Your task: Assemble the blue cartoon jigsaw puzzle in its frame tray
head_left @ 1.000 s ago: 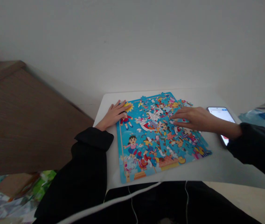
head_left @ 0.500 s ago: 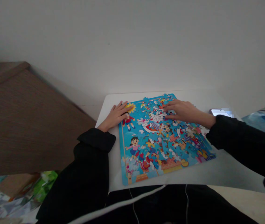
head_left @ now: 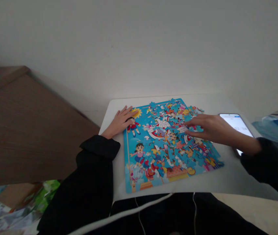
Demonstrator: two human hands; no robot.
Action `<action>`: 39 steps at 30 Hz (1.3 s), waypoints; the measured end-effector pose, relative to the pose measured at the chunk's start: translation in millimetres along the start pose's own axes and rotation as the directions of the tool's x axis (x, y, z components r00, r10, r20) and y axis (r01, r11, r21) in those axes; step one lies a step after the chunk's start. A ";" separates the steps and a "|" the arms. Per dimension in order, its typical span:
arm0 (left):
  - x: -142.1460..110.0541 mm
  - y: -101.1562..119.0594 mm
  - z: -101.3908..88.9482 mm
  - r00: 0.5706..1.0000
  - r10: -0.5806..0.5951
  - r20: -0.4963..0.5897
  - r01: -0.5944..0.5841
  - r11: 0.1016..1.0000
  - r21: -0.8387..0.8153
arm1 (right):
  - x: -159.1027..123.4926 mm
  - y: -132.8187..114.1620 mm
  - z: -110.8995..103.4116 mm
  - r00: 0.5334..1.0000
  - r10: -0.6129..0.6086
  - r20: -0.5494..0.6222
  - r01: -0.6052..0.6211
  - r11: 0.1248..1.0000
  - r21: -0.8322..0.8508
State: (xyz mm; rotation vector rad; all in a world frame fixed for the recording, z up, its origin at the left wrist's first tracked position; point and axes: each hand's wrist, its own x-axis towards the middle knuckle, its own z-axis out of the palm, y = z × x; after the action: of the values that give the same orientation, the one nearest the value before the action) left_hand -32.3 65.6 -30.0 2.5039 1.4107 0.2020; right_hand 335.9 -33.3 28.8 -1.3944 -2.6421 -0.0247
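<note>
- Right hand [head_left: 208, 129] has drawn back from the upper middle of the cartoon jigsaw puzzle [head_left: 142, 135] to its right side; thumb and fingers apart, whether around a piece I cannot tell.
- Left hand [head_left: 120, 122] stays spread on the upper-left corner.
- Puzzle lies on the tabletop [head_left: 118, 176]; its jumbled right side now seems the working area.

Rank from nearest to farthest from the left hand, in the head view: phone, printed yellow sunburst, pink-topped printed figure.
1. Yellow sunburst: partly covered by the left hand.
2. Pink-topped figure: left part of the puzzle.
3. Phone: right of the puzzle.
</note>
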 end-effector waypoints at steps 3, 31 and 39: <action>0.3 -0.2 0.4 0.998 0.048 -0.052 -0.048 0.999 -0.003 | -18.0 -5.7 2.2 0.999 0.022 -0.025 -0.019 0.995 0.094; 0.1 -12.0 4.5 0.979 0.121 -0.161 -0.125 0.992 -0.014 | -30.4 18.1 21.3 0.849 0.494 -0.189 -0.479 0.870 0.119; 1.2 -14.0 6.5 0.981 0.121 -0.154 -0.126 0.992 -0.028 | -30.8 16.7 33.3 0.935 0.353 -0.043 -0.347 0.931 0.109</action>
State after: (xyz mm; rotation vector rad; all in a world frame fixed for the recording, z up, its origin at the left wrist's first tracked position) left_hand -41.5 72.6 -40.3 2.5941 1.2921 0.4488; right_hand 362.4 -46.2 -9.5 -1.7755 -2.2728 0.1022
